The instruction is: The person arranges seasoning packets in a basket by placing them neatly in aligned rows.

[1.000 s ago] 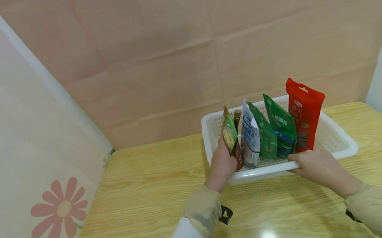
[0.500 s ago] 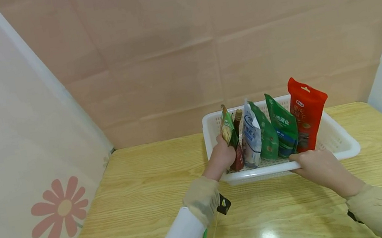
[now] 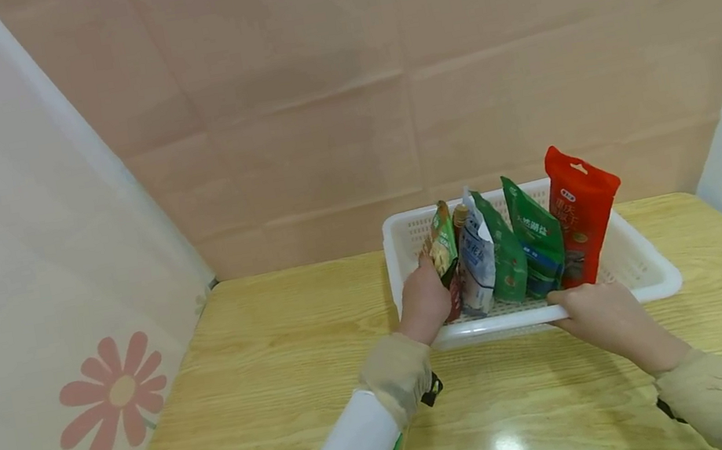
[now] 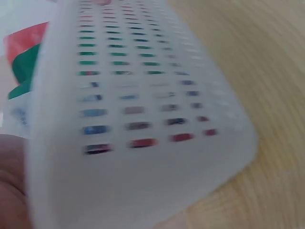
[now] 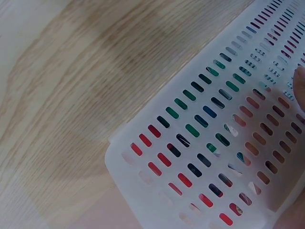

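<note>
Head view: the left hand (image 3: 422, 302) grips a small green snack packet (image 3: 443, 247) standing at the left end of the row in the white basket (image 3: 640, 266). The right hand (image 3: 594, 313) clasps the basket's near rim. The basket sits toward the counter's (image 3: 284, 365) far edge, right of middle.

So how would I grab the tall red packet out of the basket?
Pinch the red packet by its top edge, coming straight down from above. It stands upright, tallest in the white basket, its top clear of the green packet beside it.
</note>
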`<state>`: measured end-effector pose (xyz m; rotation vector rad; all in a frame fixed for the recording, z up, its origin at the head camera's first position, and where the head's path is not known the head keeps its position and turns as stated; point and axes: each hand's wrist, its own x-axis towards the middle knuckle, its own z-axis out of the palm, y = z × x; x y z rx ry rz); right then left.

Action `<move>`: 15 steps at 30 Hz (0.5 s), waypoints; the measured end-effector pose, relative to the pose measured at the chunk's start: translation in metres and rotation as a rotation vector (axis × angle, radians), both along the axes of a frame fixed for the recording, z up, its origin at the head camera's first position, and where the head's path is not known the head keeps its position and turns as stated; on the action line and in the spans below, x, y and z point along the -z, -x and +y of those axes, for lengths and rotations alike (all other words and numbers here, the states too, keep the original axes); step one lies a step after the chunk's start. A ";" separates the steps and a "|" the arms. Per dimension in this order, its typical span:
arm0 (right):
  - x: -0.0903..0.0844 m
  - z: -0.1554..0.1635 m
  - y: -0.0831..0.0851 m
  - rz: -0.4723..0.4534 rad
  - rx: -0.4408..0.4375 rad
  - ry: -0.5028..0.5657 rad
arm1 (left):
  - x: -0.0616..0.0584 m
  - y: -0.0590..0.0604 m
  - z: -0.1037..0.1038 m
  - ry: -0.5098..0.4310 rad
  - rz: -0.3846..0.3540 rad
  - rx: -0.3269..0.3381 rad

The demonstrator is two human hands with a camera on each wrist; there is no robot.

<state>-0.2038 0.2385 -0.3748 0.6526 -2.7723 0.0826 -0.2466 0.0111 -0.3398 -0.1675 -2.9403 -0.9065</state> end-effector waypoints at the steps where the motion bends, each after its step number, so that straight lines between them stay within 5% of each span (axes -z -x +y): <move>1: 0.000 0.000 -0.001 0.005 0.001 0.001 | 0.002 0.000 0.000 -0.006 0.010 0.006; 5: -0.001 0.000 -0.001 0.009 -0.005 0.006 | 0.006 -0.001 0.001 -0.010 0.009 -0.001; 15: -0.001 0.000 -0.001 -0.004 -0.002 0.010 | 0.004 0.003 0.003 -0.040 -0.128 -0.013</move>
